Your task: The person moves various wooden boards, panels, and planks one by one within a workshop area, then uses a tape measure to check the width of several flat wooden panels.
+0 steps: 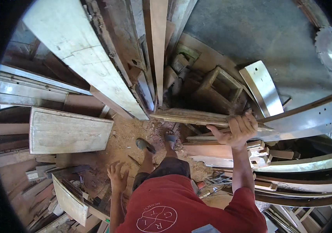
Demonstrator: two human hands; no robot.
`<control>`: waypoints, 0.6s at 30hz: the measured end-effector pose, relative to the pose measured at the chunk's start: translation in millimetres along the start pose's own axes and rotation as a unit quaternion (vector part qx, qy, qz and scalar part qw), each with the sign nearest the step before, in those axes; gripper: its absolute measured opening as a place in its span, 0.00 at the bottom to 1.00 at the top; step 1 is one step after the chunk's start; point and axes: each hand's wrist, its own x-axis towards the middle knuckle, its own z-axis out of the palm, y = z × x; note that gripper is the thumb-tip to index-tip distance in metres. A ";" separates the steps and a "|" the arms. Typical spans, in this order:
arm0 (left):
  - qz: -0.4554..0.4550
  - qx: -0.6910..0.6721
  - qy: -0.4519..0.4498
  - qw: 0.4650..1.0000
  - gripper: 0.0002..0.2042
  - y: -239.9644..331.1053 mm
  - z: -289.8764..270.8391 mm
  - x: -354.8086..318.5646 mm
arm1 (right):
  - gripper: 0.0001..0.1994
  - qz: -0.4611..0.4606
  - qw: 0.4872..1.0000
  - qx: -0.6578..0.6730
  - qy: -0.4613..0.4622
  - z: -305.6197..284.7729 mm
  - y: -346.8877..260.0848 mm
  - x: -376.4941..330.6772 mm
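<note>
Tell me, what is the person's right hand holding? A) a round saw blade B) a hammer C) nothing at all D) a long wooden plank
D: the right hand has its fingers curled in a grip over a long wooden plank that it holds level, while the round saw blade sits apart by the wall and the left hand hangs open and empty.

Right hand (239, 130) raised, fingers curled; left hand (117, 175) low, fingers spread.
</note>
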 end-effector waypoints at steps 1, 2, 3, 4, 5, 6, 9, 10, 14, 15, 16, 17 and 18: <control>-0.003 0.001 -0.004 1.000 0.20 -7.8 3.9 -5.2 | 0.26 0.001 1.000 -0.010 0.004 1.3 -0.4 -0.6; -0.027 0.002 -0.022 0.999 0.20 -15.3 9.3 -9.8 | 0.26 0.002 1.000 -0.021 0.010 3.0 -0.1 -2.6; -0.050 0.004 -0.040 0.998 0.20 -22.2 14.8 -14.5 | 0.25 0.005 1.000 -0.029 0.001 2.7 0.9 -5.8; -0.052 0.006 -0.044 0.998 0.20 -28.9 21.2 -19.9 | 0.25 0.008 1.000 -0.027 -0.002 4.9 1.6 -8.6; -0.065 0.017 -0.047 0.997 0.20 -35.4 28.1 -26.7 | 0.25 0.012 0.999 -0.043 0.007 7.5 1.9 -10.5; -0.077 0.028 -0.049 0.995 0.21 -42.1 34.6 -30.7 | 0.25 0.016 0.999 -0.047 0.011 9.5 1.9 -12.1; -0.050 0.060 -0.083 0.994 0.21 -66.7 60.8 -43.9 | 0.26 0.013 0.998 -0.053 0.020 16.5 0.1 -13.6; -0.049 0.061 -0.087 0.993 0.21 -64.8 62.0 -42.1 | 0.26 0.012 0.998 -0.055 0.021 17.3 0.9 -10.6; -0.060 0.022 -0.077 0.995 0.20 -59.0 65.6 -36.2 | 0.29 0.035 0.997 -0.055 0.040 22.3 6.0 -12.5; -0.051 0.009 -0.067 0.996 0.20 -58.1 64.5 -34.9 | 0.29 0.047 0.997 -0.049 0.041 23.9 4.1 -10.1; -0.048 0.009 -0.064 0.997 0.20 -52.9 61.0 -31.6 | 0.29 0.047 0.997 -0.051 0.045 22.3 3.4 -7.2; -0.060 0.008 -0.071 0.996 0.20 -44.6 55.5 -26.7 | 0.28 0.047 0.998 -0.046 0.023 19.7 2.8 -4.2; -0.071 0.007 -0.080 0.994 0.20 -40.3 50.8 -21.0 | 0.28 0.048 0.998 -0.042 0.000 17.7 2.8 -1.1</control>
